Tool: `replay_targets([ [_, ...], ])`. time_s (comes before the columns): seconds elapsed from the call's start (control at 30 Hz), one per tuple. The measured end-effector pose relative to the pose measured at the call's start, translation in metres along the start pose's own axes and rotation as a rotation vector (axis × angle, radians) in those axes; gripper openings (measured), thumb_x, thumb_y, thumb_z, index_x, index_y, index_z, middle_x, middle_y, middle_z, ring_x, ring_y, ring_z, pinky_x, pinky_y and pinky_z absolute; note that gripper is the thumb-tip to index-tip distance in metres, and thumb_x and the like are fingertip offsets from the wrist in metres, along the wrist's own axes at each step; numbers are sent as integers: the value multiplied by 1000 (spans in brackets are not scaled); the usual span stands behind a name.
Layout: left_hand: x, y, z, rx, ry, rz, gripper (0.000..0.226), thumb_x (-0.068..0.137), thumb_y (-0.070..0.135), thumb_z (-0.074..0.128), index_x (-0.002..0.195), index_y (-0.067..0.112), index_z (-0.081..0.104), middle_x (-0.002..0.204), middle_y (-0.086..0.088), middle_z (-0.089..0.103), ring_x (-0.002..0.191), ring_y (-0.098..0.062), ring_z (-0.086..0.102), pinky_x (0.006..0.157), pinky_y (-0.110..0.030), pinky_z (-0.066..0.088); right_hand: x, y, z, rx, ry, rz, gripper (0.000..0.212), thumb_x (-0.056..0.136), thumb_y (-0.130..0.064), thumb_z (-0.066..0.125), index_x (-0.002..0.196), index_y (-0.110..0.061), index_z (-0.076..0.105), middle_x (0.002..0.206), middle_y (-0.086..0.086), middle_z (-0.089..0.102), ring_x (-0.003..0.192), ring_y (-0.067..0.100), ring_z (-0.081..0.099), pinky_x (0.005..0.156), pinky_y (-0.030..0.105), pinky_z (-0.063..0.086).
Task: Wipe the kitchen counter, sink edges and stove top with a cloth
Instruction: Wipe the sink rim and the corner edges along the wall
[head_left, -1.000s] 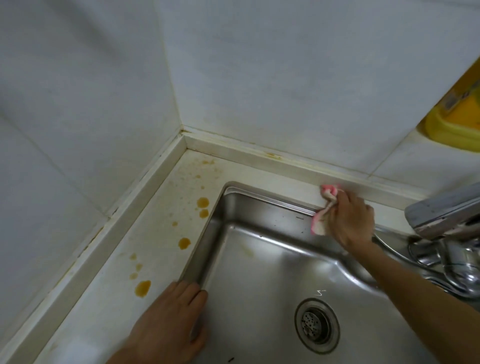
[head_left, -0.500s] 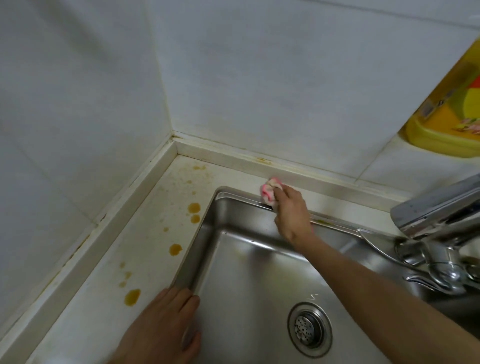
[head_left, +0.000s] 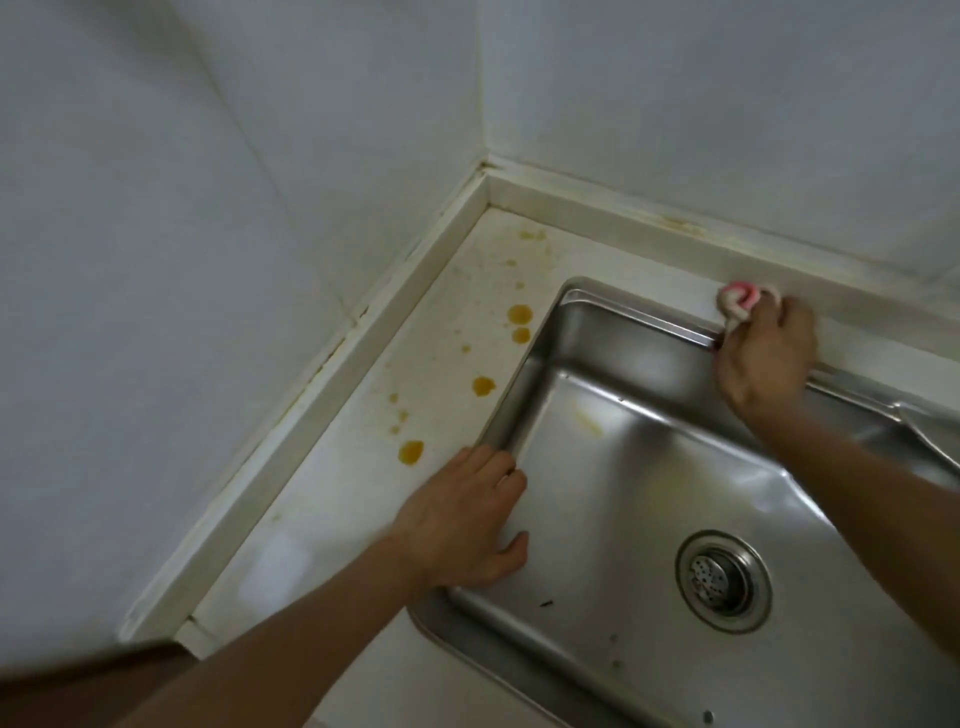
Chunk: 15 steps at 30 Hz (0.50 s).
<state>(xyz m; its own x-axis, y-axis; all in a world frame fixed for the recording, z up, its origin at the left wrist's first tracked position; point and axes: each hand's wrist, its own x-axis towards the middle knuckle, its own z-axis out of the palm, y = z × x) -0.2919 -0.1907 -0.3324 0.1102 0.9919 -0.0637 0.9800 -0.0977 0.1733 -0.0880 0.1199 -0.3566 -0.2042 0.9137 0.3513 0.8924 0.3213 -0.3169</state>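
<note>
Gripping a bunched cloth (head_left: 742, 304), the right hand (head_left: 766, 356) presses it onto the far sink edge (head_left: 644, 312), right of centre in the frame. Left hand (head_left: 467, 514), fingers straight and relaxed, rests flat on the sink's left rim at lower centre, holding nothing.

Cloth: pink and white, wadded small, mostly hidden by the fingers. Judged soft, light and limp, probably damp; best held as a wad under the fingertips so pressure reaches the rim's groove.

Counter (head_left: 363, 415), centre left: orange-brown stains (head_left: 410, 452) not yet wiped. Drain (head_left: 722, 579) at lower right.
</note>
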Motion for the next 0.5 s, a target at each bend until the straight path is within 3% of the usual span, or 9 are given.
replay_targets([
  [0.13, -3, -2, 6, 37, 47, 21, 47, 85, 56, 40, 105, 18, 60, 107, -1, 58, 96, -17, 47, 93, -34, 41, 1, -67, 27, 179, -172, -215, 47, 85, -14, 48, 129, 0, 54, 129, 31, 51, 114, 49, 47, 97, 48, 41],
  [0.2, -2, -4, 6, 35, 36, 25, 47, 86, 56, 39, 102, 18, 60, 104, -1, 59, 95, -17, 48, 93, -34, 41, 5, -109, 28, 332, -268, -300, 44, 87, -14, 48, 128, -4, 61, 129, 27, 56, 119, 45, 49, 101, 42, 39],
  [0.27, 0, -5, 7, 40, 35, 37, 45, 86, 55, 40, 96, 16, 60, 99, -2, 59, 92, -19, 49, 92, -34, 42, 4, -146, 18, 475, -368, -289, 36, 90, -9, 47, 120, -7, 67, 121, 20, 65, 113, 38, 56, 93, 33, 41],
  [0.37, -2, -2, 9, 54, 92, 49, 38, 89, 48, 47, 88, 13, 62, 88, -4, 61, 83, -21, 53, 87, -35, 42, -26, -185, -11, 691, -379, -276, 31, 94, -2, 45, 112, -11, 69, 104, 5, 65, 95, 23, 58, 76, 14, 38],
  [0.43, -10, 4, 4, 40, 137, 32, 32, 90, 41, 50, 83, 13, 63, 82, -4, 62, 77, -22, 55, 83, -33, 40, -60, -200, -31, 811, -421, -356, 31, 96, -5, 44, 112, -20, 66, 105, -3, 61, 92, 13, 57, 78, 17, 40],
  [0.5, -30, 12, -7, 22, 243, -26, 29, 90, 36, 53, 75, 13, 62, 74, -3, 61, 68, -20, 52, 74, -31, 39, -96, -211, -46, 850, -519, -501, 31, 98, -13, 42, 120, -17, 64, 116, -2, 60, 101, 12, 58, 85, 26, 47],
])
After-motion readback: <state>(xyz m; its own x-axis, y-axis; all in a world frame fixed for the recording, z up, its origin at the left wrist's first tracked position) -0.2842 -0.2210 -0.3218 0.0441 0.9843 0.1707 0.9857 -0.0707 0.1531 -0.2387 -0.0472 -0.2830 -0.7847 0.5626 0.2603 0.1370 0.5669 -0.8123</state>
